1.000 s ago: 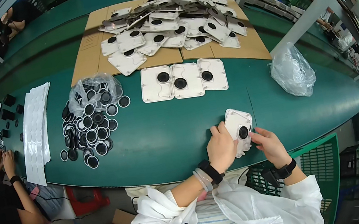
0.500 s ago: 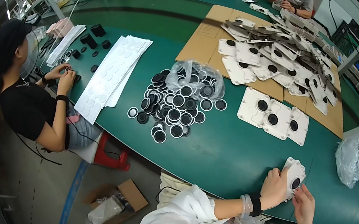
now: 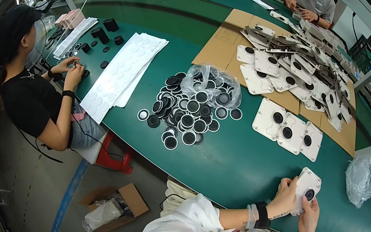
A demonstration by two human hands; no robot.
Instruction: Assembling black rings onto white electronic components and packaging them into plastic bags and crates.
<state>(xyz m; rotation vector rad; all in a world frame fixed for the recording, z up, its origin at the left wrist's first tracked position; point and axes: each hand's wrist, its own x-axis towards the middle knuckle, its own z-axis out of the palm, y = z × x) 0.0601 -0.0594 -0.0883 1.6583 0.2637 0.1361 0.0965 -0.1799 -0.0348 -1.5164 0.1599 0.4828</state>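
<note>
Head view: I see the left hand (image 3: 286,196) gripping a white plate (image 3: 309,177) near the worktop (image 3: 234,167) edge, the right hand (image 3: 309,219) touching it beside its black disc (image 3: 310,194) (whether it grips, I can't tell). That disc looks already placed; three similar plates (image 3: 288,145) lie lined up, more heap (image 3: 303,65) on cardboard (image 3: 217,43), and loose discs (image 3: 184,108) seem unused.
</note>
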